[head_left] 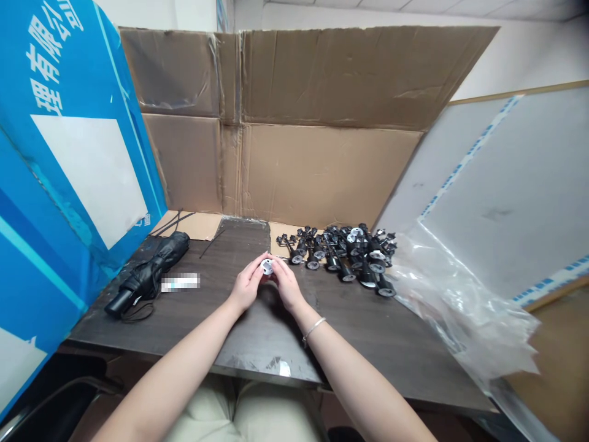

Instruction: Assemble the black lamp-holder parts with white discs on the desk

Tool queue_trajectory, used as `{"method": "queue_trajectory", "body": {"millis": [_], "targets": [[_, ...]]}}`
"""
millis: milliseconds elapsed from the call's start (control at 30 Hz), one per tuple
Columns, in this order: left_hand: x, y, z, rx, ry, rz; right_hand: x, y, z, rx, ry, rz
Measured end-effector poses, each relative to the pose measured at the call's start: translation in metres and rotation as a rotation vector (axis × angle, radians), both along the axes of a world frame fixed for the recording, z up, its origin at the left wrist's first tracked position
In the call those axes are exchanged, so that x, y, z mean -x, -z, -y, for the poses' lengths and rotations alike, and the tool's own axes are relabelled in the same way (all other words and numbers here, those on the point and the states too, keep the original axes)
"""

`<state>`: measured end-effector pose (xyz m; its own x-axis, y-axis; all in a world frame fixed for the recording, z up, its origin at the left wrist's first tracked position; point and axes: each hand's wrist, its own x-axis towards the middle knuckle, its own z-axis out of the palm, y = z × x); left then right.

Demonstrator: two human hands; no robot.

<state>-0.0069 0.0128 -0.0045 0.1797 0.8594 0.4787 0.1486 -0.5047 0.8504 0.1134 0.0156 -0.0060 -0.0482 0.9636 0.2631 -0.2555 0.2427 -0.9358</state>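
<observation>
A small round white disc-shaped part (pixel 267 266) is held between both hands above the middle of the dark table (pixel 257 331). My left hand (pixel 247 284) grips it from the left, fingers closed against its edge. From the right, my right hand (pixel 286 282) has its fingers pressed round the same part. Whatever lies below the disc is hidden by the fingers. Just beyond and to the right of my hands is a pile of black parts (pixel 347 270) with round, pale-faced ends.
A folded black umbrella (pixel 150 273) lies at the left, beside a small blurred white item (pixel 180 282). Cardboard (pixel 322 172) stands behind the table, a blue panel (pixel 92 184) at the left. Clear plastic wrap (pixel 464 313) hangs over the right edge.
</observation>
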Motion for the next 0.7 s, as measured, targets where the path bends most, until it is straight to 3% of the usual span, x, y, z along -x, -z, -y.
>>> {"method": "queue_trajectory", "body": {"millis": [267,533,700], "targets": [[0.0015,0.0005,0.0009,-0.077,0.033,-0.054,-0.0016,-0.001,0.0008,-0.077,0.038,0.086],[0.0029,-0.0015,0.0008,-0.183,-0.09,-0.137,-0.0012,0.0021,0.0018,-0.143,0.001,0.179],[0.0035,-0.0039,0.002,-0.216,-0.162,-0.132,-0.0053,-0.0031,0.007,-0.211,0.167,0.439]]}}
